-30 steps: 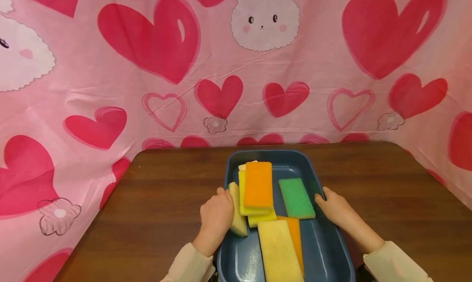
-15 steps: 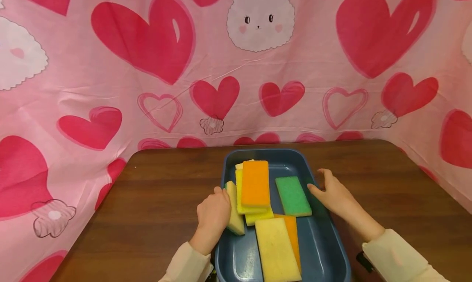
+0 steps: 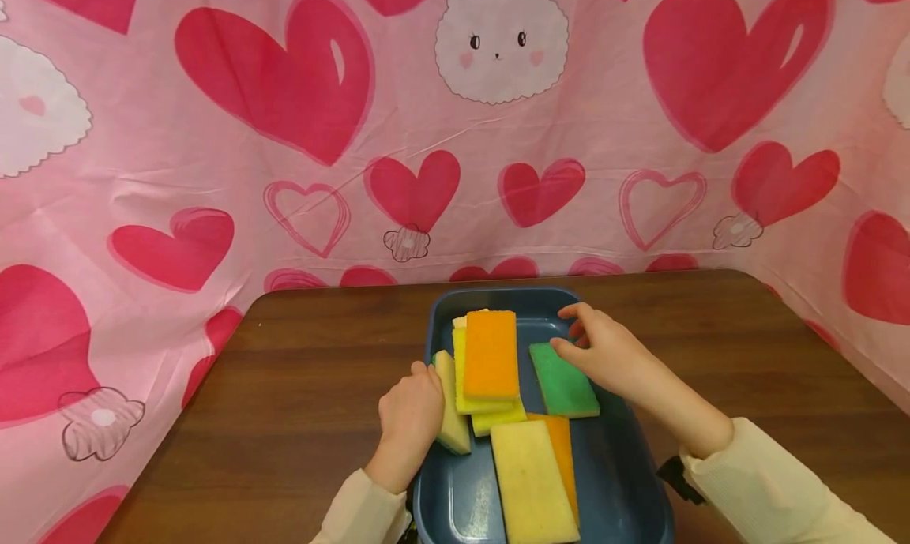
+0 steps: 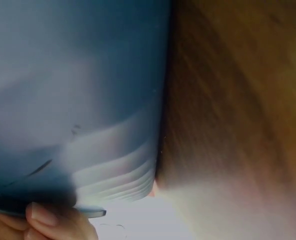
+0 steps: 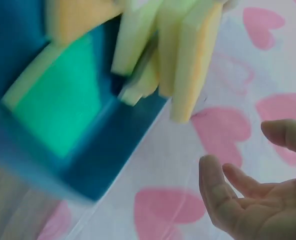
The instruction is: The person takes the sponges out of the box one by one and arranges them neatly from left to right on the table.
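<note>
A dark blue tray [image 3: 611, 485] holding several sponges is in the middle of the head view. My left hand [image 3: 412, 406] grips its left rim; in the left wrist view the fingers [image 4: 44, 216] curl over the edge of the tray wall [image 4: 103, 70]. Beside that hand, a pale yellow sponge [image 3: 456, 422] leans on its edge. Over the far right part of the tray, my right hand [image 3: 604, 350] hovers with fingers spread and holds nothing. It partly covers a green sponge [image 3: 562, 386]. In the right wrist view, this hand [image 5: 263, 192] is apart from the sponges.
An orange sponge [image 3: 490, 354] tops a stack with yellow sponges [image 3: 498, 422]. A large pale yellow sponge [image 3: 533, 481] overlaps another orange sponge [image 3: 564, 457] at the near side. The tray rests on a brown wooden table [image 3: 284, 418]. Behind hangs a pink heart-patterned cloth [image 3: 604, 118].
My right hand has let go of the tray's right rim and moved left and up, over the green sponge. The left hand stays on its rim.
</note>
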Demonstrator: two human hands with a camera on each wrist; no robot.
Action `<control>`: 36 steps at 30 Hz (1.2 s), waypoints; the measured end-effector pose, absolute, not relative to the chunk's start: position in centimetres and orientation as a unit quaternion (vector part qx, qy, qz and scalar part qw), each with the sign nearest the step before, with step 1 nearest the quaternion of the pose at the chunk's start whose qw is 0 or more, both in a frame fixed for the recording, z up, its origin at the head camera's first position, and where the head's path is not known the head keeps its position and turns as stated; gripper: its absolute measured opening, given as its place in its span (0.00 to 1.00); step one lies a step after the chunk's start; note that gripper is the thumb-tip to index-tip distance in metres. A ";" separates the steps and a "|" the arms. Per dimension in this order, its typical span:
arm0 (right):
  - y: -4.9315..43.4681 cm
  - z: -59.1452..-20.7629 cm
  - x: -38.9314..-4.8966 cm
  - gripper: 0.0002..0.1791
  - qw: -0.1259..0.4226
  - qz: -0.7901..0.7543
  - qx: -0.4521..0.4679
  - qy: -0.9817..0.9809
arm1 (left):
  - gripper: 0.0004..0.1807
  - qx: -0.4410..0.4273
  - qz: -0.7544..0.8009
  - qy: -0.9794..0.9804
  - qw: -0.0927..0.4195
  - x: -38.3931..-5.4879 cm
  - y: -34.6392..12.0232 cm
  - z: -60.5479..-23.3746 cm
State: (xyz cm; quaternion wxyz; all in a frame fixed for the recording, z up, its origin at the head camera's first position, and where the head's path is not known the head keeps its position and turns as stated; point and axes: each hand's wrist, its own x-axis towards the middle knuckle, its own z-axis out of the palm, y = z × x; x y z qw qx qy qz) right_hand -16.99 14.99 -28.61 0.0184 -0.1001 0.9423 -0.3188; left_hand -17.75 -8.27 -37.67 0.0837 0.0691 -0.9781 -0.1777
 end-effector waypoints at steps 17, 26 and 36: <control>10.6 -31.0 -17.4 0.19 0.058 -0.359 -0.095 0.927 | 0.16 0.074 -0.186 -0.976 0.084 -17.7 -8.2 -37.8; 9.6 -32.5 -17.6 0.33 0.112 -0.349 -0.046 0.929 | 0.15 0.079 -0.199 -0.975 0.060 -17.9 -8.3 -37.7; 9.0 -32.7 -17.5 0.34 0.126 -0.366 -0.025 0.922 | 0.15 0.079 -0.197 -0.975 0.068 -17.9 -8.3 -37.8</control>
